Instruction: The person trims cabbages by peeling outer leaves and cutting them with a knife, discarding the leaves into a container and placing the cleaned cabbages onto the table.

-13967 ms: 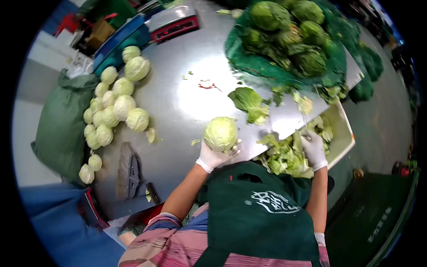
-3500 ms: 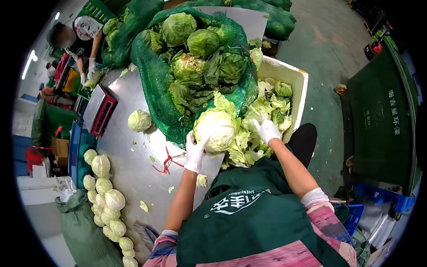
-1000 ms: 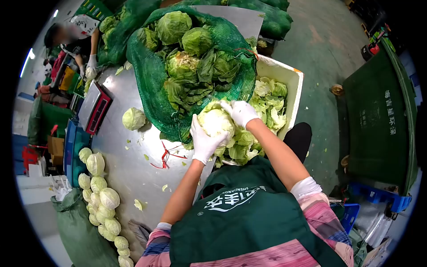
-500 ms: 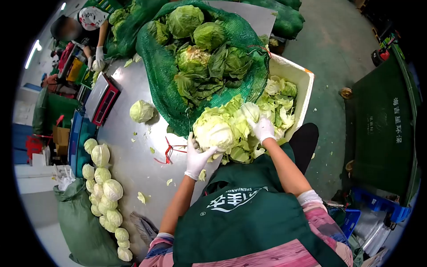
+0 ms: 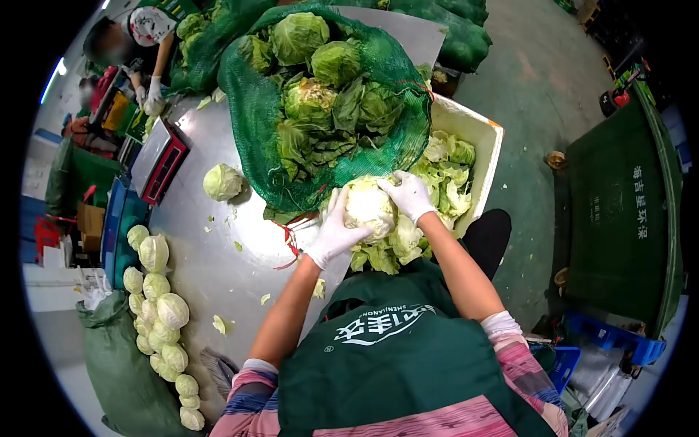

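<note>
A pale cabbage (image 5: 369,210) is held between my two white-gloved hands at the table's near edge. My left hand (image 5: 336,231) wraps its left side, thumb below. My right hand (image 5: 409,197) grips its upper right, fingertips on the outer leaves. Loose leaves (image 5: 397,244) lie under and beside it, running into a white foam box (image 5: 486,146) on the right. Just beyond is an open green net bag (image 5: 255,156) of untrimmed cabbages (image 5: 336,64). Red string (image 5: 290,239) lies left of my left hand.
One cabbage (image 5: 223,182) sits on the metal table (image 5: 211,273). A row of pale cabbages (image 5: 172,311) lines the left edge, near a green sack (image 5: 120,364). A red scale (image 5: 164,171) stands farther back. Another person (image 5: 149,44) works at upper left. A large green bin (image 5: 619,211) is at right.
Since half a second ago, my right hand has moved left from the loose leaves onto the cabbage. The cabbage now shows a whiter face, and fewer leaves hang from it.
</note>
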`<action>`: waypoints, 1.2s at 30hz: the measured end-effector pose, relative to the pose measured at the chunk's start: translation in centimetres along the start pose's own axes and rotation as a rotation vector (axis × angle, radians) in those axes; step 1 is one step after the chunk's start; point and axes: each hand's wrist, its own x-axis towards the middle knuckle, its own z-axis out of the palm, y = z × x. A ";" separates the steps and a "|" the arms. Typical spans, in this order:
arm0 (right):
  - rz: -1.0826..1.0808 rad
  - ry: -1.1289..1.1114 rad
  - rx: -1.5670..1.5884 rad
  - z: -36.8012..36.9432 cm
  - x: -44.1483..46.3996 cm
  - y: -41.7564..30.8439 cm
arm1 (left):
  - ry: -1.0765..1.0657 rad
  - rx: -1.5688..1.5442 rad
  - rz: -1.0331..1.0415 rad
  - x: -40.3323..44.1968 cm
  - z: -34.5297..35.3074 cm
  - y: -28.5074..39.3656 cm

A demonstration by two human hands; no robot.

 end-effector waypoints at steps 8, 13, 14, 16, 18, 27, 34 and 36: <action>0.139 -0.133 -0.273 1.4 1.3 5.5 | 0.230 -0.077 0.035 -0.9 1.9 0.4; 0.225 -0.162 -0.292 1.2 -1.4 7.4 | 0.242 -0.593 -0.022 -2.3 2.0 0.1; 0.014 0.143 -0.449 2.9 -1.6 8.6 | 0.256 -0.466 -0.028 -2.2 1.9 -0.9; 0.001 0.008 -0.319 -1.3 -3.2 2.5 | 0.273 -0.324 -0.042 -1.7 2.1 -1.5; -0.104 -0.119 -0.212 -2.9 -4.3 -1.5 | 0.268 -0.176 -0.073 -1.4 1.7 -0.1; -0.206 -0.099 -0.453 -0.8 -5.7 -2.0 | 0.329 0.193 -0.144 -0.6 3.5 3.0; -0.011 -0.117 -0.281 -3.2 0.3 -2.0 | 0.362 0.197 -0.038 -2.5 4.2 3.3; -0.007 -0.115 -0.288 -3.5 1.3 -0.9 | 0.365 0.136 0.016 -2.9 4.1 2.1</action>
